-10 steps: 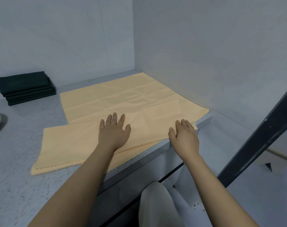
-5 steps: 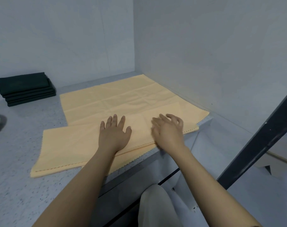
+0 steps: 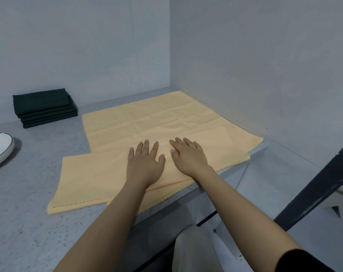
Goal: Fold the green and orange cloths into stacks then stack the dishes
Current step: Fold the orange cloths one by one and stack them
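Both flat, fingers straight: left hand (image 3: 145, 163), right hand (image 3: 188, 156) pressing folded orange cloth (image 3: 100, 179), stretching long leftward, nearer left.

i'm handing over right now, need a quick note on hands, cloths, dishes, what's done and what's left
Left hand and right hand: both flat, side by side, on the folded orange cloth.
A second orange cloth lies unfolded beneath it.
Done: green cloths stacked by the back wall.
Left: finish folding and stacking the orange cloths, then the dishes; only one white dish shows, at the left edge.
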The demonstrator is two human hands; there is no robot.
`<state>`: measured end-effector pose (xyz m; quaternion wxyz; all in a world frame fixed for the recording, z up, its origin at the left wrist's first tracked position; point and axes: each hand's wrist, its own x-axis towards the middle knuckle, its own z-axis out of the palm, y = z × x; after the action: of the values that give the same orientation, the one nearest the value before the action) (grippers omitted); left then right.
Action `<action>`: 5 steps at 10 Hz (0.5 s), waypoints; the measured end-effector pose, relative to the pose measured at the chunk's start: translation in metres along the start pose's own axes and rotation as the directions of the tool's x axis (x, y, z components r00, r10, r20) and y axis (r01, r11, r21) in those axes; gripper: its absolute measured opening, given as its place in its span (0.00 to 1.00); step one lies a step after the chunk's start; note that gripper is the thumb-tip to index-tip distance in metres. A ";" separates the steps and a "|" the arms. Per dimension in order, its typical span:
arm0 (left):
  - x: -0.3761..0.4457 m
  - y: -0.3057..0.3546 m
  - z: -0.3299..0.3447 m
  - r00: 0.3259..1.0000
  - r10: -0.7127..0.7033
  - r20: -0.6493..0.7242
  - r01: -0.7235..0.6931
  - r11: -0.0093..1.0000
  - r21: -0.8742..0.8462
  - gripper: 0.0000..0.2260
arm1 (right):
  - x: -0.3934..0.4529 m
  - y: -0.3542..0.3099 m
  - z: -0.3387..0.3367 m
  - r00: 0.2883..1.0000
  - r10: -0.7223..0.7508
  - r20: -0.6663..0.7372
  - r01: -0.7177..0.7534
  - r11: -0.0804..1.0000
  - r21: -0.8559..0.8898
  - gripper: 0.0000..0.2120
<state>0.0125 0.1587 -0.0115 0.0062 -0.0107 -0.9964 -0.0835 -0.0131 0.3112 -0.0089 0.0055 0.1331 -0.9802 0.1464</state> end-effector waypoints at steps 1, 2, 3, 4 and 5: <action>0.000 -0.001 0.002 1.000 0.004 0.009 -0.004 1.000 0.004 0.26 | 0.004 0.023 -0.007 0.994 0.107 0.029 -0.105 0.993 -0.055 0.24; 0.000 -0.001 0.003 1.000 0.010 0.015 -0.010 1.000 0.011 0.26 | 0.009 0.051 -0.017 0.974 0.225 0.038 -0.221 0.971 -0.089 0.25; 0.000 -0.002 0.003 1.000 0.012 0.015 -0.012 1.000 0.013 0.26 | 0.014 0.073 -0.023 0.949 0.314 0.023 -0.311 0.946 -0.097 0.26; 0.001 -0.002 0.003 1.000 0.011 0.017 -0.011 1.000 0.003 0.26 | 0.017 0.081 -0.025 0.930 0.367 0.015 -0.364 0.926 -0.097 0.27; -0.001 -0.001 0.005 1.000 0.003 0.022 -0.003 1.000 -0.001 0.26 | 0.018 0.079 -0.024 0.923 0.382 0.048 -0.374 0.919 -0.124 0.27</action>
<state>0.0132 0.1583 -0.0166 -0.0048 -0.0133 -0.9964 -0.0836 -0.0519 0.3865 -0.0072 -0.0502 -0.0543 -0.9937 0.0846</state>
